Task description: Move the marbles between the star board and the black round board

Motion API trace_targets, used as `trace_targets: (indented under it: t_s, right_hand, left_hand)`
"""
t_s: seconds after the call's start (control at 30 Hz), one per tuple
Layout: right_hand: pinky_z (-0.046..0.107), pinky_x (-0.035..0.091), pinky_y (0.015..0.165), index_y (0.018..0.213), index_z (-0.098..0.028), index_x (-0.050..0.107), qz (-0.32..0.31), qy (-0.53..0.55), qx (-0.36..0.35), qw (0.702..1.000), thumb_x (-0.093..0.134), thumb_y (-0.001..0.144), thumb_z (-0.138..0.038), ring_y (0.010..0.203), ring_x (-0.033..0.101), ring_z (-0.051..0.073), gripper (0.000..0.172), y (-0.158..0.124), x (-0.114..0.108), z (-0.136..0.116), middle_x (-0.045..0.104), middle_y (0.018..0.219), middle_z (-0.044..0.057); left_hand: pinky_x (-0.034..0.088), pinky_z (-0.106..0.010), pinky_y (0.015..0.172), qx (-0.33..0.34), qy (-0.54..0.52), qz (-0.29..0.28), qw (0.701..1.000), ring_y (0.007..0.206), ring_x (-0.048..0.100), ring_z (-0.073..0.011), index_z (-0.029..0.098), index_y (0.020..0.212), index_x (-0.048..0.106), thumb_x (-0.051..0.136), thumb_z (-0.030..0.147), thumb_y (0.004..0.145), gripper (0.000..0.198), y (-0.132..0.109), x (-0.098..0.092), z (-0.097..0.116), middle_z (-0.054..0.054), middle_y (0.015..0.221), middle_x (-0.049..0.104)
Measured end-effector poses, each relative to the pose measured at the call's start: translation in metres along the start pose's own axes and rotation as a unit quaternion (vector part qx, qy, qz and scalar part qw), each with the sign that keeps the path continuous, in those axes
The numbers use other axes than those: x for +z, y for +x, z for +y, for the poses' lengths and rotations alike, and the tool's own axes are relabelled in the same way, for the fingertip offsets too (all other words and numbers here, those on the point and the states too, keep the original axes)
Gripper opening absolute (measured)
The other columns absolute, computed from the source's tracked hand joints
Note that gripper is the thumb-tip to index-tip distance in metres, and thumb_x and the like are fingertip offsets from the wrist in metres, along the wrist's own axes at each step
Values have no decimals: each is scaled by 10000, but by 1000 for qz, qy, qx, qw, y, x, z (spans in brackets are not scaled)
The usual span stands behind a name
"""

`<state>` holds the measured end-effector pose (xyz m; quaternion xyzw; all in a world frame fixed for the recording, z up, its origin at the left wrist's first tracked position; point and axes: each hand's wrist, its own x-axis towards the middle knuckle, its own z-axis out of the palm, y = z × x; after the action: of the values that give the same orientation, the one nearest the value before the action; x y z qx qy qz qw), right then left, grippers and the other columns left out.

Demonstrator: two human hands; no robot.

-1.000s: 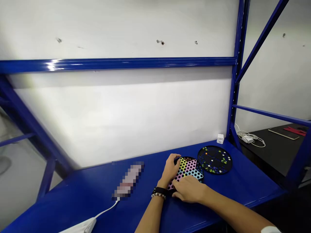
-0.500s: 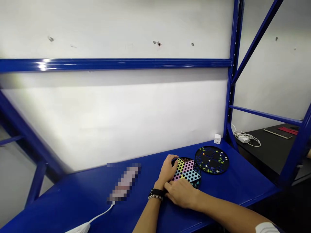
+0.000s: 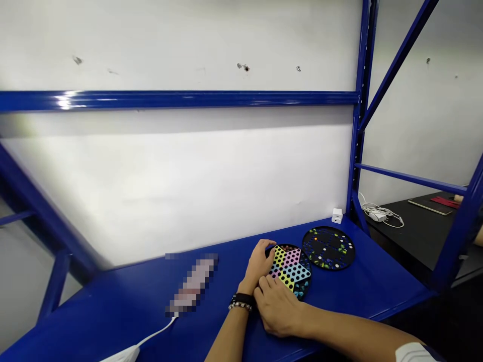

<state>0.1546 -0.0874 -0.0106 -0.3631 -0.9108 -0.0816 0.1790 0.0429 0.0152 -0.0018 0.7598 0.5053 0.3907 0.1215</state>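
Note:
A round Chinese checkers board (image 3: 290, 272), with a star of yellow, pink and light-blue fields full of black holes, lies on the blue table. Small dark red, blue and teal pieces show in the black rim around the star. My left hand (image 3: 260, 261), its wrist in a black band and a beaded bracelet, grips the board's left edge, thumb by the yellow point. Curled at the board's near-left edge is my right hand (image 3: 279, 307); its fingertips are closed, and whatever they hold is hidden. Beyond the board lies a black round lid (image 3: 325, 250) with coloured dots and leaves.
A blurred-out pinkish flat object (image 3: 194, 286) lies left of my hands, joined by a white cable (image 3: 158, 331) to a white block. White chargers (image 3: 337, 215) stand at the back corner. Blue frame posts (image 3: 356, 151) and a white wall bound the table.
My right hand has turned and shifted slightly, its fingers moving along the board's near-left edge; more of the near yellow point and teal pieces now show. My left hand stays in place.

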Motion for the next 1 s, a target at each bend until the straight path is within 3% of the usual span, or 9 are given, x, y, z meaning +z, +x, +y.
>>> trace_targets:
  t_s: [0.2, 0.37, 0.47, 0.53, 0.67, 0.8, 0.9, 1.0]
  right_hand:
    - [470, 455, 867, 1052, -113, 547, -24, 39, 16, 999, 524, 820, -295, 948, 522, 287, 296, -7, -6, -5, 571, 1043, 160]
    - [493, 391, 1021, 1344, -96, 442, -61, 136, 54, 987, 506, 856, -389, 1150, 485, 342, 573, -23, -22, -23, 524, 1318, 200]
    - [444, 322, 1098, 1423, -121, 376, -63, 190, 52, 978, 517, 868, -402, 1282, 414, 321, 638, -34, -34, -14, 447, 1429, 169]
    - [423, 297, 1113, 1431, -161, 375, -45, 194, 87, 976, 487, 897, -384, 1321, 380, 294, 590, -42, -44, 11, 424, 1456, 138]
    - [433, 366, 1024, 1355, -136, 454, 10, 65, 300, 952, 398, 926, -267, 1236, 449, 291, 452, -70, -60, 100, 476, 1367, 169]
    - [367, 443, 861, 1158, -131, 576, -55, -7, 396, 917, 387, 913, -208, 1054, 564, 265, 319, -111, -59, 179, 566, 1169, 157]
    - [321, 453, 816, 1062, -160, 610, -56, 37, 380, 923, 378, 913, -202, 980, 595, 222, 279, -134, -49, 200, 595, 1092, 119]
    - [314, 458, 803, 1002, -179, 642, 1, 114, 379, 918, 424, 891, -236, 939, 610, 207, 251, -138, -41, 202, 634, 1032, 92]
  left_hand:
    - [505, -374, 949, 1, 6, 10, 1000, 1033, 616, -198, 230, 1037, 628, 476, 262, 885, 217, 0, -2, 2, -48, 1083, 643]
    - [499, -387, 948, -9, 10, -5, 1000, 1051, 608, -212, 226, 1049, 629, 456, 269, 897, 234, -1, -4, 4, -63, 1109, 637]
    - [501, -393, 946, -8, 10, -3, 1000, 1051, 607, -216, 222, 1044, 631, 457, 267, 891, 236, -1, -4, 3, -64, 1109, 638]
    - [500, -389, 952, -4, 11, 2, 1000, 1041, 612, -213, 220, 1031, 634, 464, 262, 884, 229, 0, -4, 2, -60, 1091, 643]
    - [514, -366, 923, 5, 26, -2, 1000, 1027, 623, -216, 230, 1022, 643, 475, 280, 884, 222, -1, -5, 4, -54, 1075, 649]
    - [520, -370, 894, 2, 38, -29, 999, 1038, 617, -229, 240, 1033, 638, 455, 317, 900, 239, -2, -7, 7, -57, 1106, 639]
    - [509, -385, 916, 0, 42, -34, 999, 1044, 607, -232, 233, 1034, 632, 447, 311, 898, 243, -2, -7, 7, -63, 1103, 635]
    - [497, -395, 936, -1, 44, -38, 998, 1051, 599, -233, 228, 1047, 624, 430, 309, 907, 252, -2, -6, 6, -69, 1113, 628]
